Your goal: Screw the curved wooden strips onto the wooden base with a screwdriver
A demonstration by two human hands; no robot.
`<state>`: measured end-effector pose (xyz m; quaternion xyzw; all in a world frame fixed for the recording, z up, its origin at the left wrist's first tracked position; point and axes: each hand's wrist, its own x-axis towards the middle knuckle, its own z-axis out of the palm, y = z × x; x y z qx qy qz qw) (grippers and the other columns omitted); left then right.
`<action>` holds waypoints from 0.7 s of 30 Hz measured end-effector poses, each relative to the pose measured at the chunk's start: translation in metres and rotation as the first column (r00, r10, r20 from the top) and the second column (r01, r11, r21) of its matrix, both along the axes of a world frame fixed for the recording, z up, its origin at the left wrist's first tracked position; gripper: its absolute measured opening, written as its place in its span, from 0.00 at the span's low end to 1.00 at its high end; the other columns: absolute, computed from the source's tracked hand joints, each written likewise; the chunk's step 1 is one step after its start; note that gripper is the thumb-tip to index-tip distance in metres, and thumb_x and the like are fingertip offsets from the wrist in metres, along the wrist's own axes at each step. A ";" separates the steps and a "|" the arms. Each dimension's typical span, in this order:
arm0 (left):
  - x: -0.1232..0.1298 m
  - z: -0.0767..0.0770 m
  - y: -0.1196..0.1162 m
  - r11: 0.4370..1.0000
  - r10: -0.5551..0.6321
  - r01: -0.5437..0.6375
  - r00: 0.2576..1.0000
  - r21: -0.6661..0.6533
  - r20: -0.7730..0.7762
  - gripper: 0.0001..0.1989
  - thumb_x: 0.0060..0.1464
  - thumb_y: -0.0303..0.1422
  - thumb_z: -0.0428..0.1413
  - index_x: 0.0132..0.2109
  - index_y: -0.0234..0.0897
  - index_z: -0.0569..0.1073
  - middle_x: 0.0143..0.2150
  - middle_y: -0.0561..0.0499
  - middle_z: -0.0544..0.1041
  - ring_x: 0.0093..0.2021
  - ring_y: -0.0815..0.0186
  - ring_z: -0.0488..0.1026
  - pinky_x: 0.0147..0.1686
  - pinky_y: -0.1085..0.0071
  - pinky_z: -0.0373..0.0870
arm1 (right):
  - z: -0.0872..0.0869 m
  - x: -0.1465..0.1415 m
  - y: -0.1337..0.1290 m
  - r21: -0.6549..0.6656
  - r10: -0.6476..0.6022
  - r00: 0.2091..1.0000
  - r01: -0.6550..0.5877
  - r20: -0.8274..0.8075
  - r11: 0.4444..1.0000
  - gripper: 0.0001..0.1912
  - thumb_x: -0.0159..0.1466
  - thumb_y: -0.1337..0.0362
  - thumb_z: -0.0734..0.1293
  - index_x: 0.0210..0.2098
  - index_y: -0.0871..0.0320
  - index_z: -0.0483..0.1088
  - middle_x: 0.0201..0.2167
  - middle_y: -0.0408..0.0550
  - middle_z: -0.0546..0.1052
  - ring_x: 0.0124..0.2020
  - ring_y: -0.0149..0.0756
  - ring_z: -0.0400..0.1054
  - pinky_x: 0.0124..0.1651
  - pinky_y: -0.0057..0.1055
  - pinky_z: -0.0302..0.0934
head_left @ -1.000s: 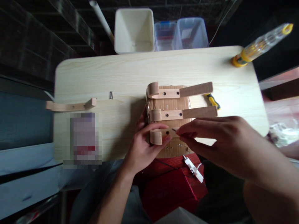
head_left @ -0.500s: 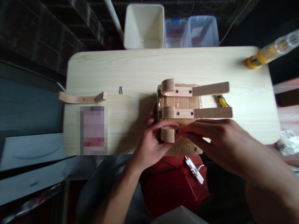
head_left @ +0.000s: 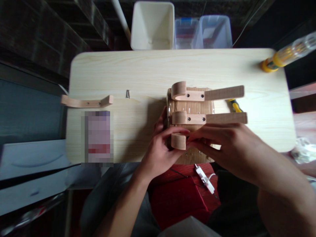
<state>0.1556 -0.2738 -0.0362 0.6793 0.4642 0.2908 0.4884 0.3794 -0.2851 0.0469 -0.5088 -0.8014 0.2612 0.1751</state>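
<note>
A brown taped block (head_left: pixel 195 107) bears two wooden hooks, the far hook (head_left: pixel 195 96) and the middle hook (head_left: pixel 195 118), each with two dark screws. Nearest my body is a third wooden hook (head_left: pixel 178 141), its curled end between the thumb and fingers of my left hand (head_left: pixel 160 153). My right hand (head_left: pixel 222 138) is pinched over the straight part of that same hook, beside a dark screw or hole. Its fingers hide most of that part, and whatever lies between the fingertips cannot be made out.
On the table (head_left: pixel 111 72) lie a loose wooden hook (head_left: pixel 93 103), small screws (head_left: pixel 127 94), a blurred-out flat item (head_left: pixel 99 136) and a yellow-black tool (head_left: pixel 235 105). A clear yellow-capped tube (head_left: pixel 283 57) stands back right. Bins (head_left: pixel 153 26) are beyond the far edge.
My right fingertips have shifted slightly left and down along the near hook, covering more of the dark screw or hole. My left hand keeps its grip. The whole view has moved slightly.
</note>
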 end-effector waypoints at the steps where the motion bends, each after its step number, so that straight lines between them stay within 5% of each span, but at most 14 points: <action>1: 0.000 0.000 0.000 1.000 -0.001 0.001 1.000 0.000 0.000 0.15 0.58 0.35 0.71 0.52 0.48 0.83 0.49 0.47 0.82 0.60 0.51 0.76 0.69 0.52 0.68 | 0.000 0.001 0.000 -0.007 0.004 1.000 -0.004 -0.002 1.000 0.18 0.73 0.69 0.66 0.57 0.49 0.80 0.49 0.46 0.88 0.44 0.42 0.85 0.51 0.35 0.78; 14: 0.001 0.000 0.000 1.000 -0.005 0.005 1.000 -0.003 0.004 0.15 0.58 0.36 0.71 0.52 0.50 0.83 0.53 0.47 0.80 0.66 0.50 0.70 0.69 0.52 0.67 | 0.001 0.000 -0.002 -0.027 -0.021 1.000 0.021 -0.002 0.999 0.09 0.73 0.67 0.67 0.47 0.53 0.81 0.41 0.47 0.87 0.36 0.38 0.82 0.44 0.32 0.74; 21: 0.000 0.000 0.000 1.000 0.000 0.000 1.000 0.010 -0.004 0.16 0.58 0.34 0.71 0.53 0.50 0.82 0.53 0.47 0.79 0.63 0.50 0.73 0.67 0.53 0.68 | 0.002 -0.002 0.001 -0.005 0.025 1.000 -0.025 -0.005 1.000 0.18 0.75 0.69 0.66 0.60 0.51 0.78 0.50 0.43 0.87 0.43 0.35 0.83 0.49 0.29 0.73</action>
